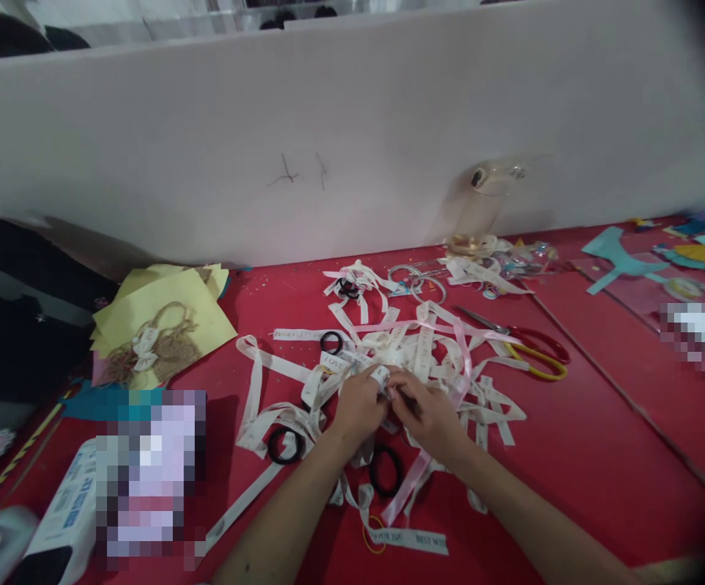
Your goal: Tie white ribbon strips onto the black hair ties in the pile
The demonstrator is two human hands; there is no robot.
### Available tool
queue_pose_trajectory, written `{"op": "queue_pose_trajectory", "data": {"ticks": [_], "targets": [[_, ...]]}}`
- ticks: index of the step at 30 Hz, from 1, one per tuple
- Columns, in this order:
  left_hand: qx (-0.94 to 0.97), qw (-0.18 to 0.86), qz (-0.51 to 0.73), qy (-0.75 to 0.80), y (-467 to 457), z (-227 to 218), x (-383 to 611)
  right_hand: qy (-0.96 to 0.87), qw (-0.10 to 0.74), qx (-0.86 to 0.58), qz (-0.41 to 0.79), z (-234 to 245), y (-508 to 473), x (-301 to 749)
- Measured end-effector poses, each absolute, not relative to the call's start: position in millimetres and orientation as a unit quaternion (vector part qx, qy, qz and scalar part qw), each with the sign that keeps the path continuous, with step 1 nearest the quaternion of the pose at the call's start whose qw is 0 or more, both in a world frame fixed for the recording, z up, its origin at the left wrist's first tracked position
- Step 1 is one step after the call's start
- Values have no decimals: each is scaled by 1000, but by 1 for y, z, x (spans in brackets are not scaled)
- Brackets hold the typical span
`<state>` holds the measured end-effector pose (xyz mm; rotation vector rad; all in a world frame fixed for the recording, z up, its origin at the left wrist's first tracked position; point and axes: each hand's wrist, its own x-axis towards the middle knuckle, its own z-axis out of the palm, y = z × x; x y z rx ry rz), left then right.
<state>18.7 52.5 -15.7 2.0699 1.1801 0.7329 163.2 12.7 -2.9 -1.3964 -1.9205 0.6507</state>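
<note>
Red table [572,455] runs up to a white partition wall [352,138] at the back, and the middle of it is buried in cream printed ribbon. My left hand [358,406] and right hand [429,418] meet over the heap, fingers of both pinched together on one short ribbon piece [382,375] held just above the ribbon pile [413,349]. A pink ribbon strand [459,349] crosses under my right wrist, and black hair ties [283,445] lie among the loops.

To work this piece cleanly I judge it best to keep the pinch at its very end and lift it clear of the tangle, so that neighbouring loops don't drag along.

Open red surface lies to the right and in front of my right forearm. Scissors [529,349] sit just beyond the pile on that side, blades pointing left, and a thin stick [626,398] slants across farther right. Left of the heap lie yellow paper sheets [175,309] carrying a twine bow [151,345].
</note>
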Motion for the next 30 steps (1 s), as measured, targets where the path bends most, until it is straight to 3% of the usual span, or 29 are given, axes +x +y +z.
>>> {"op": "queue_pose_trajectory", "data": {"ticks": [23,30], "targets": [[647,477,432,408,55,-11,19,-728,392,-492,273,-7,12,164],[583,531,474,392,54,-7,22,-664,439,-538,276,-2,9,160]]}}
